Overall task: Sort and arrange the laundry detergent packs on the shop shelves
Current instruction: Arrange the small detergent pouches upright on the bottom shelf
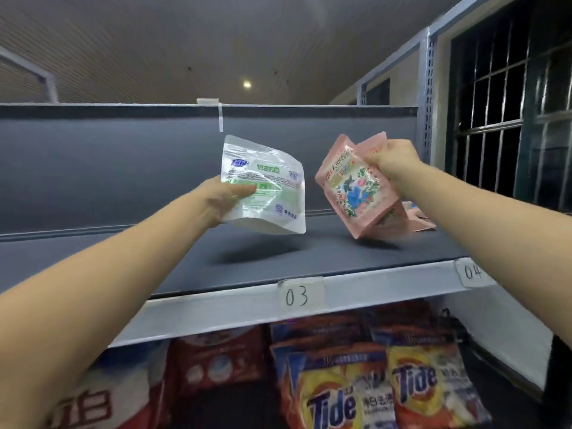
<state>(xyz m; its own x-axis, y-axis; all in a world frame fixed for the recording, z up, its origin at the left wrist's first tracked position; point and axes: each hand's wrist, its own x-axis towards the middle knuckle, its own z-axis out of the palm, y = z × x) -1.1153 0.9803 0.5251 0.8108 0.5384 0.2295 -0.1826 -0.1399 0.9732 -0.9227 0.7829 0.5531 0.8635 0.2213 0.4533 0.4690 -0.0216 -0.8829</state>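
My left hand (pixel 224 201) grips a white and green detergent pouch (pixel 272 178) by its left edge and holds it in the air above the grey top shelf (pixel 309 252). My right hand (pixel 394 156) grips the top of a pink floral detergent pack (pixel 356 187). That pack is tilted, with its bottom corner at or just above the shelf surface near the right end. Both packs hang over the section tagged 03 (pixel 297 296).
More pink packs (pixel 419 216) lie flat at the back right of the top shelf. A label 04 (pixel 472 271) marks the right end. On the shelf below stand orange Tide bags (pixel 414 385) and red and white bags (pixel 216 360). A barred window (pixel 507 97) is at right.
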